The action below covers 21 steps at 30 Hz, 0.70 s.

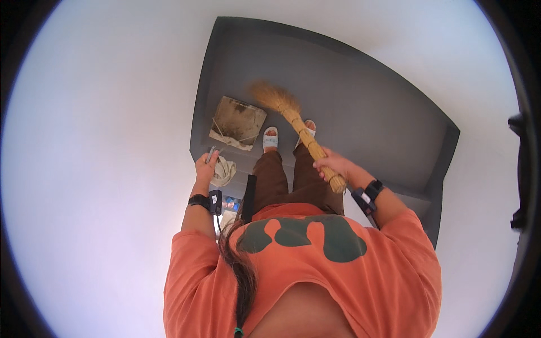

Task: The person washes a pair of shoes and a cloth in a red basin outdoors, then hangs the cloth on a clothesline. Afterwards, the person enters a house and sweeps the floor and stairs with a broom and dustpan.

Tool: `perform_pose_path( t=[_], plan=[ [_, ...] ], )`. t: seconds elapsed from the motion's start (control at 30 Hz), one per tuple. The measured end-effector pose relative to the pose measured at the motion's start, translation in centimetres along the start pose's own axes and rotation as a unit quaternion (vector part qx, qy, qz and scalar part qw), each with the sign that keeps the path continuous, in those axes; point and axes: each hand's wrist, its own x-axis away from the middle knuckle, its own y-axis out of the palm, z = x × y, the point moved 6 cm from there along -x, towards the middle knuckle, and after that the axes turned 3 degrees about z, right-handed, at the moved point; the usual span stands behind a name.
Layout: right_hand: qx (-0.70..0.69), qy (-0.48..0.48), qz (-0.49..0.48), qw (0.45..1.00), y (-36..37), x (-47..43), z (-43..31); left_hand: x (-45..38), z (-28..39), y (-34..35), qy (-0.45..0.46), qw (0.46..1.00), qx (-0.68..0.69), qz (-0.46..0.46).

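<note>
A short straw broom is gripped near its butt end by my right hand. Its bound handle slants up and left, and the bristle head is blurred over the grey floor. Left of my feet lies a worn, dirt-stained dustpan. Dark smudges mark its inner face, and thin wires or cords cross its near side. My left hand is closed around a slim grey handle below the dustpan. Whether that handle joins the dustpan cannot be made out.
Both my feet, in pale slippers, stand on the dark grey floor. White walls with a dark grey skirting band enclose it. Step edges lie behind me, and a whitish cloth-like bundle is beside my left hand.
</note>
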Motion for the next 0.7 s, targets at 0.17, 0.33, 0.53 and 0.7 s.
perform_pose_path(
  t=[0.17, 0.33, 0.53, 0.7],
  plan=[
    [0.007, -0.109, -0.010, 0.994, -1.3, -7.9, -6.6, -0.2, -2.4, 0.4, -0.048, 0.999, -0.001, 0.014],
    [-0.110, -0.217, -0.032, 0.970, 1.9, -15.7, -16.5, 0.3, -4.9, 0.4, -0.086, 0.993, 0.066, 0.052],
    [-0.005, -0.183, 0.039, 0.982, 3.2, -21.4, -15.9, -0.1, -5.9, 0.0, -0.072, 0.993, 0.059, 0.075],
    [0.350, -0.078, 0.068, 0.931, -1.5, -15.4, -7.4, 0.3, -2.2, -0.7, -0.093, 0.992, 0.042, 0.074]
  ],
)
